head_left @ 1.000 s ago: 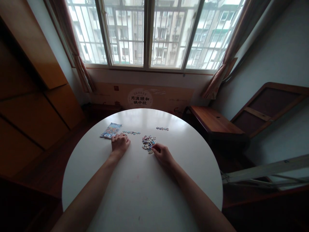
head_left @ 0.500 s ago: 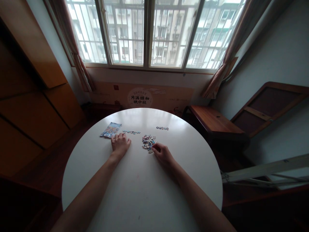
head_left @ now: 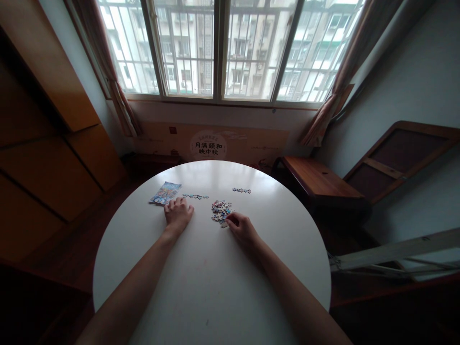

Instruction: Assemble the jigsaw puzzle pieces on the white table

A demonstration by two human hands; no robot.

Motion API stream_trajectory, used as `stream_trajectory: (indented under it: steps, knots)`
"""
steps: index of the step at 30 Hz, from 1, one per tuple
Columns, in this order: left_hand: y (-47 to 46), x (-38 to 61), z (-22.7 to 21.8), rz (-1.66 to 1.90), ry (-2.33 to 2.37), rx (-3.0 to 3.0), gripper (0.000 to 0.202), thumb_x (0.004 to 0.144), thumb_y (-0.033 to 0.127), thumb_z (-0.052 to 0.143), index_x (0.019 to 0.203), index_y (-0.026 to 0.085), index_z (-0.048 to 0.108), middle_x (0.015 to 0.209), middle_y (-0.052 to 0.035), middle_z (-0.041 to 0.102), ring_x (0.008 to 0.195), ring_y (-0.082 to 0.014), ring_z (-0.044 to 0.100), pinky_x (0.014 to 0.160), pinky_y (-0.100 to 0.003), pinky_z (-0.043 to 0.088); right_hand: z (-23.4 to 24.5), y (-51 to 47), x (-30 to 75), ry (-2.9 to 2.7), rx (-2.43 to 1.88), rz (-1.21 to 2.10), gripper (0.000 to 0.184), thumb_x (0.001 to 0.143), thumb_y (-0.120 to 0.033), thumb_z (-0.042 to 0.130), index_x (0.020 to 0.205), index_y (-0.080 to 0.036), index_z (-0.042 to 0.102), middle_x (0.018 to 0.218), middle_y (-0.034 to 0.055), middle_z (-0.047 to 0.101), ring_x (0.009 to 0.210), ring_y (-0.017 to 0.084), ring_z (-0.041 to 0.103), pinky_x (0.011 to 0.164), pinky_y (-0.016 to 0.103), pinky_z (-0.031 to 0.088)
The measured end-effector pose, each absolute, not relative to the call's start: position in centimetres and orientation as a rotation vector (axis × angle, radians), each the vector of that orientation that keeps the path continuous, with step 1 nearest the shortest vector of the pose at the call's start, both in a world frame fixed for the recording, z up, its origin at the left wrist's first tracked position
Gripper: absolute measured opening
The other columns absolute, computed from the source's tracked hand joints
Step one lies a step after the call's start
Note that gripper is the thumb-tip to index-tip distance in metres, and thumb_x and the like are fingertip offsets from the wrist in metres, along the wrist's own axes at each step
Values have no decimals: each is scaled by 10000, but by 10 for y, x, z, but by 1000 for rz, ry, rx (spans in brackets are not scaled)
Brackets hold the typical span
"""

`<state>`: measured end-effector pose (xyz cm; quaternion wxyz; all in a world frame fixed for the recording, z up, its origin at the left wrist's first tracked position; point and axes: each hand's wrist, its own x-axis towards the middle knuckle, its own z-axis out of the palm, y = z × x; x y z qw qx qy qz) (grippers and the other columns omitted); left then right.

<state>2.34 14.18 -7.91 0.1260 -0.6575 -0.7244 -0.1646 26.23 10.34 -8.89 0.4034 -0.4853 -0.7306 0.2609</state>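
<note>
My left hand (head_left: 178,213) lies on the white round table (head_left: 201,287), palm down with fingers spread and slightly bent, holding nothing. Its fingertips are by the lower right corner of a bluish printed packet (head_left: 165,192). At the right edge of a loose pile of jigsaw puzzle pieces (head_left: 220,209), my right hand (head_left: 244,228) has thumb and fingers pinched together on a puzzle piece (head_left: 224,224), mostly covered by the fingertips. Beyond my left hand lies a short joined strip of pieces (head_left: 196,196). Another joined strip (head_left: 241,190) sits farther back, right of the pile.
Past the table's far edge, a printed cardboard panel (head_left: 208,143) stands under the barred window (head_left: 247,52). A wooden bench (head_left: 319,177) is to the right, with a framed panel (head_left: 402,158) leaning on the wall. Wooden cabinets (head_left: 43,172) fill the left side.
My left hand has shifted very slightly to the left. My right hand stays at the edge of the pile, still pinching, and the puzzle strips have not moved.
</note>
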Motion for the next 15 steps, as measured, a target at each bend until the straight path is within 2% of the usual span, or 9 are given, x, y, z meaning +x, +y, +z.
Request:
stream_trajectory:
  steps: [9, 15]
  knots:
    - [141, 24, -80, -492, -2128, -1910, 342, 809, 348, 428, 999, 148, 630, 1078, -143, 601, 965, -307, 508, 799, -417, 356, -88, 103, 262, -1840, -1217, 676, 156, 785, -261, 529, 783, -148, 636, 661, 14, 604, 596, 122, 515, 587, 227, 395]
    - [141, 26, -74, -686, -1993, -1900, 365, 786, 288, 491, 1110, 148, 585, 1176, -143, 544, 995, -301, 508, 830, -412, 371, -86, 102, 262, -1832, -1217, 676, 155, 784, -250, 527, 779, -142, 637, 656, 14, 601, 590, 120, 511, 586, 228, 390]
